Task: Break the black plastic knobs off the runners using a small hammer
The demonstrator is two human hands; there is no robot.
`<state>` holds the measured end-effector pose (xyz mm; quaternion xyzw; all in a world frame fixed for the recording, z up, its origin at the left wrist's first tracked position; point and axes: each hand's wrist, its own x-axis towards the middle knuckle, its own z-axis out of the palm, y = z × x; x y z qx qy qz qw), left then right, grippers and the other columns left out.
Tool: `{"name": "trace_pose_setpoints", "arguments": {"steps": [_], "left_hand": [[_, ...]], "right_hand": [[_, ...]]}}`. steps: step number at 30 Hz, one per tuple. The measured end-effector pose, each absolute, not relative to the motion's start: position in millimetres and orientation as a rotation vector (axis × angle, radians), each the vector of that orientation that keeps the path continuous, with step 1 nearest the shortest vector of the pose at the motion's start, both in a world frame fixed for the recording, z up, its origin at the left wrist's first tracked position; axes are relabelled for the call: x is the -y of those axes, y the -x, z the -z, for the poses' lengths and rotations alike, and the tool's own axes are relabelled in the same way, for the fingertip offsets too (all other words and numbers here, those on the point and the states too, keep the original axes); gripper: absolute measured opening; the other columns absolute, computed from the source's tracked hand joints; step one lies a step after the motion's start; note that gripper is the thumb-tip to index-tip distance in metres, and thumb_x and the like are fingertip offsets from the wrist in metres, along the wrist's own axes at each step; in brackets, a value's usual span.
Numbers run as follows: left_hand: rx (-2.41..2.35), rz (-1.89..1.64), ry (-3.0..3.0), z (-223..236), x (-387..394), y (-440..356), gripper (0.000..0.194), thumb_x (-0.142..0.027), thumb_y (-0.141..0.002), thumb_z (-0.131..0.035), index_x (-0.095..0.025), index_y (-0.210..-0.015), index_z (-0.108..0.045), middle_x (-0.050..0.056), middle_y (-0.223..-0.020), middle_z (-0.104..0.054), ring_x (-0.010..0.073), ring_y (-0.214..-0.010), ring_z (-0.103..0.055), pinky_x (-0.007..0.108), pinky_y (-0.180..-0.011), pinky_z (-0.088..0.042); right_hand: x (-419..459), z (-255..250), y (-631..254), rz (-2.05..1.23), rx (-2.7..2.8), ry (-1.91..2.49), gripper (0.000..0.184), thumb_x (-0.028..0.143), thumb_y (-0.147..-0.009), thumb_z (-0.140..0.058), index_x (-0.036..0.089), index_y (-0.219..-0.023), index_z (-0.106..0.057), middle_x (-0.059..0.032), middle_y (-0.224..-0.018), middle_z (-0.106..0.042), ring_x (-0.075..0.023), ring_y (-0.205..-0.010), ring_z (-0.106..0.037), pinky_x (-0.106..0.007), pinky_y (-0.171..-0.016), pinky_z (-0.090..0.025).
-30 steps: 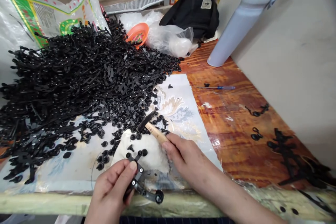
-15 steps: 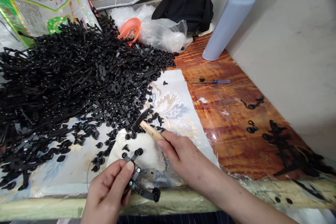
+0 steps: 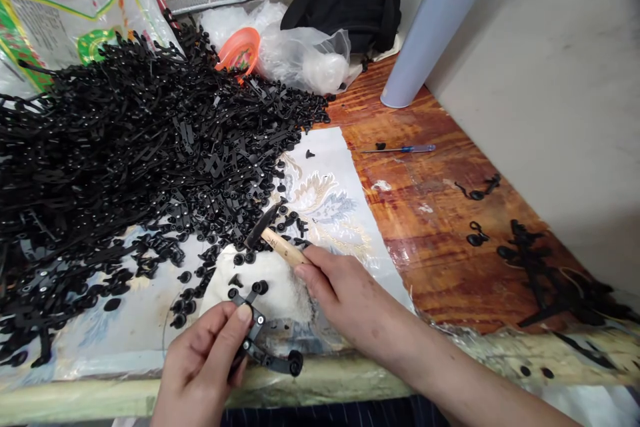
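A worker's left hand point(image 3: 203, 357) pinches a black jointed plastic piece point(image 3: 255, 328) between thumb and curled fingers, while the right hand point(image 3: 340, 290) closes around the wooden handle of a small hammer point(image 3: 285, 245) at a cluttered table point(image 3: 395, 207). From where we stand, the piece slants from paired knobs at its far end to a single knob near the table's front edge. It lies to the left of the right hand and closer to the worker; the hammer's handle points away and leftward, putting its dark head beyond the piece, clear of it. Between them sits a cream pad point(image 3: 280, 280) bearing a loose black peg point(image 3: 235, 280). Farther out, similar black parts point(image 3: 150, 140) heap across a patterned sheet point(image 3: 330, 167), with a blue-handled screwdriver point(image 3: 417, 149) to the right.
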<state>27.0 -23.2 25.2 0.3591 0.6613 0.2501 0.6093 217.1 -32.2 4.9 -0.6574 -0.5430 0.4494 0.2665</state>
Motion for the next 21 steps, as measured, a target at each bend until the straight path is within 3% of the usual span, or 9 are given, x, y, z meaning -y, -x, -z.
{"name": "trace_pose_setpoints", "arguments": {"steps": [12,21], "left_hand": [[-1.566,-0.557,-0.802,-25.4,23.8,-25.7,0.037,-0.05,-0.063,-0.082,-0.02,-0.059,-0.061,-0.008,-0.045,-0.041,0.0082,-0.046,-0.034,0.016,-0.043,-0.029],[-1.541,-0.596,-0.748,-22.2,23.9,-25.7,0.037,-0.049,-0.057,-0.085,-0.02,-0.061,-0.063,-0.008,-0.048,-0.042,0.008,-0.046,-0.033,0.015,-0.043,-0.029]], "right_hand": [[30.9,-0.8,-216.5,-1.192,1.481,1.783,0.022,0.03,-0.095,-0.039,0.02,-0.082,-0.054,0.0,-0.068,-0.054,-0.0154,-0.061,-0.046,-0.03,-0.058,-0.031],[30.0,-10.8,-218.4,-1.219,1.471,1.786,0.023,0.027,-0.094,-0.041,0.021,-0.073,-0.047,0.003,-0.062,-0.046,-0.0133,-0.057,-0.041,-0.028,-0.053,-0.027]]}}
